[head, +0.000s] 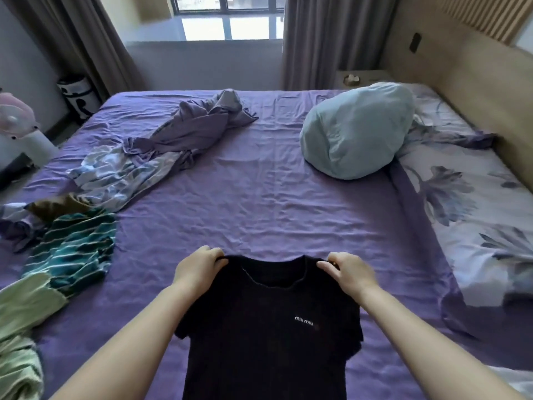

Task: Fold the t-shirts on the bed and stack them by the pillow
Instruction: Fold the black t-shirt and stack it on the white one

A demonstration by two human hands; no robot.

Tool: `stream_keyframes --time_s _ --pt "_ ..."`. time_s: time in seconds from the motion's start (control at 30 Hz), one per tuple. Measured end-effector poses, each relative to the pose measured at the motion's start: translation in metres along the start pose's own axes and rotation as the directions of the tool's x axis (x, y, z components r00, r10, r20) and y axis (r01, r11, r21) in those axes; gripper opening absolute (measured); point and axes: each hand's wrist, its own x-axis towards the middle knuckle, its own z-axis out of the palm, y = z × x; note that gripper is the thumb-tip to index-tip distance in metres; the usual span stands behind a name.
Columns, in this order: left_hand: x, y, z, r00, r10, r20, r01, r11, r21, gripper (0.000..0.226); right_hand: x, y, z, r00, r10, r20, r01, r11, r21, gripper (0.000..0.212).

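Hands hold the black t-shirt point(268, 327) at its two shoulders, low in the middle of the frame: the left hand point(199, 268) pinches one shoulder seam and the right hand point(347, 271) the other. This likely keeps the shirt spread wide and square, front up, for laying flat on the purple sheet point(259, 197) before folding. The striped shirt point(72, 249) and green garment point(23, 313) wait crumpled at the left edge. The pale blue pillow point(354, 134), upper right, marks where the stack should go.
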Motion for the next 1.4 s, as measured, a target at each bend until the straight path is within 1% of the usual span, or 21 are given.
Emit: stream_keyframes --time_s 0.13,0.23,0.3,0.4,0.47,0.53,0.57,0.63,0.67,0.73,0.8,0.87,0.9,0.97,1.07,1.17,1.2,1.23,1.3,1.33,1.4 --pt "0.037 -0.008 0.033 1.000 -0.023 -0.015 0.024 0.994 0.109 0.028 0.036 0.012 0.035 1.000 -0.026 -0.003 0.025 0.984 -0.177 0.032" --pt "0.068 -0.016 0.061 1.000 0.000 0.015 -0.004 0.968 0.251 0.031 0.062 0.018 0.065 0.997 -0.073 0.010 0.072 0.931 -0.357 0.035" --pt "0.087 -0.020 0.083 0.999 0.011 0.036 -0.021 0.949 0.315 0.031 0.081 0.023 0.086 0.996 -0.087 0.005 0.082 0.922 -0.380 0.035" --pt "0.109 -0.021 0.120 0.996 -0.024 0.086 -0.013 0.914 0.406 0.021 0.106 0.032 0.117 0.999 -0.037 0.004 0.037 0.953 -0.302 0.030" --pt "0.116 -0.015 0.145 0.999 0.004 0.050 -0.025 0.898 0.439 0.023 0.112 0.038 0.134 1.000 -0.001 0.023 0.006 0.980 -0.199 0.030" --pt "0.119 0.000 0.169 0.993 0.118 -0.015 -0.105 0.928 0.359 0.034 0.110 0.048 0.144 0.998 0.034 0.060 -0.029 0.996 -0.081 0.038" --pt "0.117 0.010 0.181 0.974 0.219 -0.058 -0.192 0.935 0.297 0.038 0.107 0.055 0.146 0.992 0.065 0.105 -0.066 0.998 0.004 0.045" --pt "0.112 0.041 0.199 0.905 0.416 -0.088 -0.394 0.898 0.194 0.041 0.100 0.074 0.144 0.961 0.118 0.251 -0.170 0.965 0.198 0.058" --pt "0.111 0.059 0.204 0.860 0.503 -0.088 -0.487 0.860 0.153 0.041 0.095 0.083 0.141 0.938 0.116 0.328 -0.203 0.948 0.244 0.065" --pt "0.109 0.096 0.211 0.802 0.597 -0.006 -0.596 0.801 0.061 0.048 0.087 0.100 0.136 0.895 0.106 0.432 -0.205 0.960 0.189 0.073" --pt "0.112 0.122 0.218 0.780 0.595 0.197 -0.610 0.792 0.026 0.062 0.080 0.110 0.132 0.886 0.081 0.457 -0.108 0.994 0.033 0.060" --pt "0.118 0.140 0.221 0.747 0.566 0.349 -0.630 0.770 0.101 0.063 0.073 0.117 0.130 0.904 0.070 0.422 -0.051 0.997 -0.057 0.042" --pt "0.121 0.146 0.222 0.746 0.566 0.352 -0.645 0.746 0.166 0.055 0.069 0.120 0.128 0.912 0.097 0.398 -0.083 0.995 -0.052 0.036" --pt "0.126 0.151 0.223 0.785 0.544 0.296 -0.614 0.747 0.257 0.034 0.058 0.127 0.122 0.926 0.169 0.338 -0.209 0.974 0.084 0.023" --pt "0.126 0.151 0.223 0.870 0.440 0.224 -0.490 0.820 0.296 0.023 0.038 0.133 0.121 0.933 0.298 0.202 -0.354 0.858 0.372 0.013" --pt "0.115 0.153 0.222 0.871 0.482 0.097 -0.491 0.845 0.214 0.026 0.019 0.133 0.134 0.900 0.425 0.097 -0.426 0.811 0.402 0.012" --pt "0.109 0.156 0.221 0.871 0.465 0.155 -0.479 0.875 0.064 0.023 0.015 0.130 0.137 0.886 0.457 0.076 -0.451 0.814 0.365 0.010" --pt "0.103 0.161 0.221 0.885 0.410 0.222 -0.401 0.912 -0.086 0.025 0.011 0.126 0.140 0.878 0.475 0.052 -0.467 0.828 0.310 0.013" --pt "0.094 0.168 0.224 0.865 0.307 0.396 -0.204 0.937 -0.282 0.037 0.007 0.114 0.142 0.883 0.469 -0.018 -0.460 0.872 0.169 0.023" --pt "0.093 0.170 0.224 0.848 0.263 0.459 -0.093 0.928 -0.361 0.043 0.005 0.107 0.142 0.891 0.448 -0.069 -0.438 0.891 0.122 0.025" --pt "0.096 0.173 0.219 0.816 0.182 0.549 0.164 0.838 -0.521 0.050 0.002 0.088 0.142 0.914 0.357 -0.194 -0.335 0.932 0.138 0.027"
